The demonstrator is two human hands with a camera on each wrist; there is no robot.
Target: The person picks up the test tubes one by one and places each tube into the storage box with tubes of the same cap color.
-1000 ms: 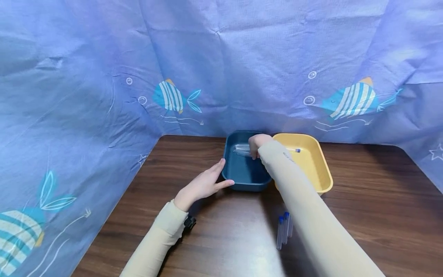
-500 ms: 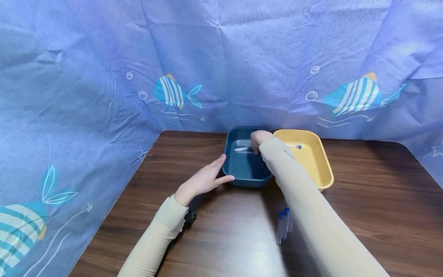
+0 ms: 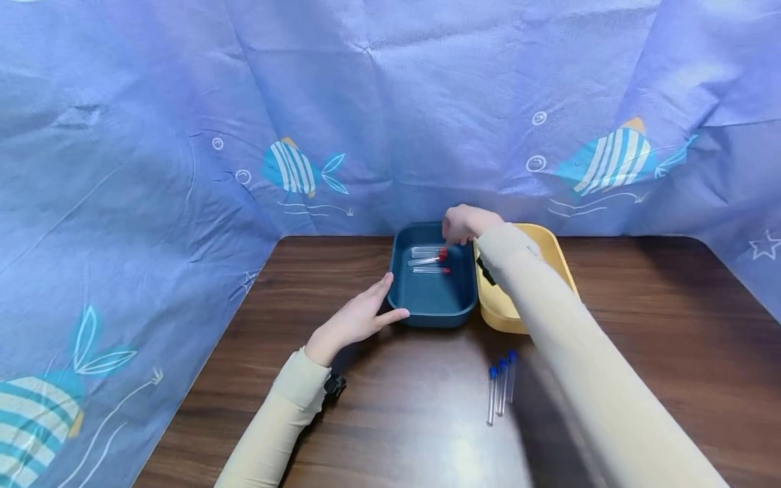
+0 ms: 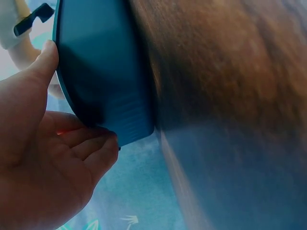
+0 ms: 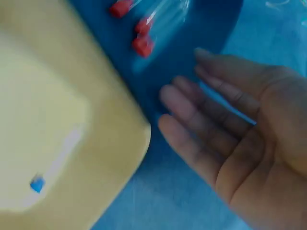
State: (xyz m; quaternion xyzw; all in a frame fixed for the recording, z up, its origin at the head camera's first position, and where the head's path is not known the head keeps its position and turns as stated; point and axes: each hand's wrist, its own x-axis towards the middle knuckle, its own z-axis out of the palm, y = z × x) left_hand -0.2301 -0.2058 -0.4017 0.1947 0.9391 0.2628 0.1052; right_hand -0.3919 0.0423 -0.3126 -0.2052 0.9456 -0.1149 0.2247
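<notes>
Our right hand (image 3: 468, 224) has pulled back, fingers loosely spread and empty, so the red-capped tubes (image 3: 427, 260) just left of it look placed in the dark blue bin (image 3: 436, 296) (left hand (image 3: 354, 322), fingers relaxed, touches it).

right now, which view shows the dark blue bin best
The head view: it shows most of the dark blue bin from above, red-capped tubes inside. The left wrist view gives mainly its outer wall, touched by the left hand; the right wrist view, a blurred part of its inside.
</notes>
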